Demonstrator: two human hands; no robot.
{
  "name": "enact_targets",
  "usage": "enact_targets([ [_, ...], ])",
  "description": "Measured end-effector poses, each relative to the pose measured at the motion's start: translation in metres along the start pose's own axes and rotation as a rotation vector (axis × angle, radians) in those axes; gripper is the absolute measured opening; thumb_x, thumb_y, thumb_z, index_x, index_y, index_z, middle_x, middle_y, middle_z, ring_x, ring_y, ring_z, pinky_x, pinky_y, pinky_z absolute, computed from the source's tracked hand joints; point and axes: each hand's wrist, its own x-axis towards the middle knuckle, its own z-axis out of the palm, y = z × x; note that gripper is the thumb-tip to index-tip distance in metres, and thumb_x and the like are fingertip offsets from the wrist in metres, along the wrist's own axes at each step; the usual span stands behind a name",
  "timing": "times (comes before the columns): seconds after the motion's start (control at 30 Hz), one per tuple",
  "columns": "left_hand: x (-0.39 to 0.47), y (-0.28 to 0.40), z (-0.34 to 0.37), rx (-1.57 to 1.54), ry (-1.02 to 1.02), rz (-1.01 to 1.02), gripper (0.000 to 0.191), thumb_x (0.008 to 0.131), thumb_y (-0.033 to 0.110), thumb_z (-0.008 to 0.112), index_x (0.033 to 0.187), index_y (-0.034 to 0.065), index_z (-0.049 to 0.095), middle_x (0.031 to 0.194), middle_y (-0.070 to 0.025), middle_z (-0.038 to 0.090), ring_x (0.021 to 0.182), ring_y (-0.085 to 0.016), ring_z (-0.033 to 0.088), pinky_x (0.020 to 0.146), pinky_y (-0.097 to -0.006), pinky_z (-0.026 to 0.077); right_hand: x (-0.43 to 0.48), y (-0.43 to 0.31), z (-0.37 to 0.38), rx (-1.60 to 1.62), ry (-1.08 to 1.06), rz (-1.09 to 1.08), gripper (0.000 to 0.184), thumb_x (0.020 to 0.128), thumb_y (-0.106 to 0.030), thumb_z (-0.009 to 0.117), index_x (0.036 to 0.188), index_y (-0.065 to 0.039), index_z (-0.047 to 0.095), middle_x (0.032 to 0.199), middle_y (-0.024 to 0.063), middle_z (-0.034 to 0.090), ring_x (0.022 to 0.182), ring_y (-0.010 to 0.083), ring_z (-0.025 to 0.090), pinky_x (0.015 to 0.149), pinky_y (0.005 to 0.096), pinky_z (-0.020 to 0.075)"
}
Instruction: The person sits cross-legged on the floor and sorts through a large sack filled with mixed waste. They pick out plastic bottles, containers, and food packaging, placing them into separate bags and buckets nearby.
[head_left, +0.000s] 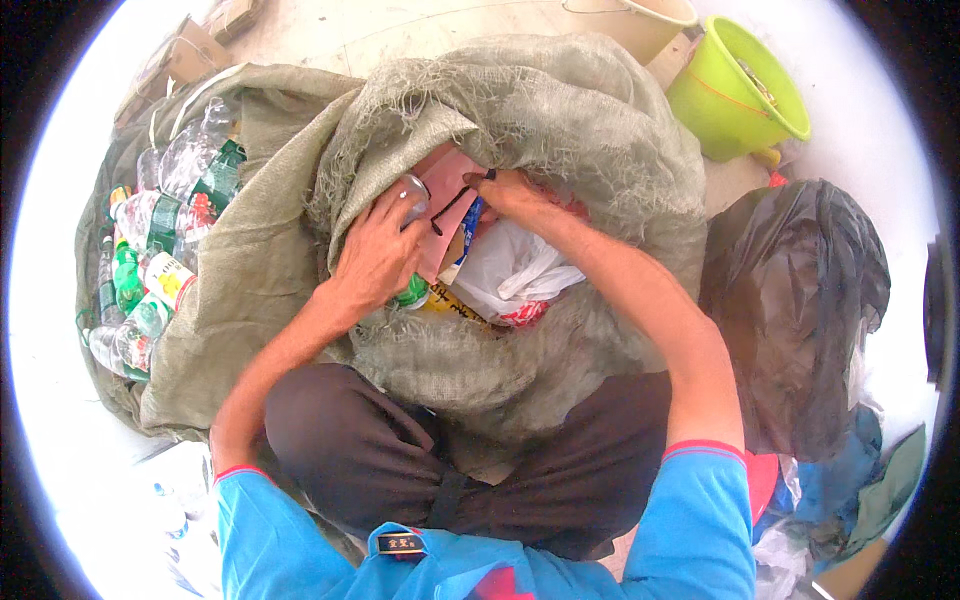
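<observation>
Both of my hands are inside the mouth of a large woven sack (465, 375) that stands between my knees. My left hand (386, 244) has its fingers around a clear plastic bottle (413, 199), of which only one end shows. My right hand (504, 193) pinches a black cord (450, 210) that lies over a pink sheet (448, 176). Below my hands in the sack are a blue box (469, 225), a white plastic bag (510, 270) with red print, a green bottle part (412, 291) and a yellow wrapper (450, 301) bearing writing.
Left of the sack, another woven sack (255, 247) holds several plastic bottles (161, 217). A lime-green bucket (712, 97) and a pale bucket (637, 26) stand at the back right. A full black plastic bag (787, 315) sits on the right, cardboard (195, 52) at the back left.
</observation>
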Motion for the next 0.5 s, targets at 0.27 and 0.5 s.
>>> enact_targets([
  [0.27,-0.003,-0.021,-0.013,-0.122,0.062,-0.2,0.034,0.08,0.01,0.07,0.113,0.0032,0.064,0.122,-0.0162,0.058,0.119,-0.037,0.054,0.099,-0.0451,0.045,-0.061,-0.044,-0.058,0.1,-0.037,-0.113,0.044,0.084,-0.035,0.06,0.108,0.001,0.066,0.089,0.0193,0.071,0.067,0.0265,0.071,0.07,0.041,0.0561],
  [0.5,0.014,-0.022,-0.024,-0.305,0.038,-0.387,0.048,0.082,0.017,0.07,0.126,-0.0001,0.058,0.12,-0.0233,0.063,0.11,-0.038,0.062,0.095,-0.0435,0.048,-0.114,-0.079,-0.112,0.003,0.207,-0.312,0.04,0.079,-0.035,0.063,0.087,0.004,0.067,0.073,0.0152,0.067,0.069,0.0268,0.068,0.065,0.0399,0.0533],
])
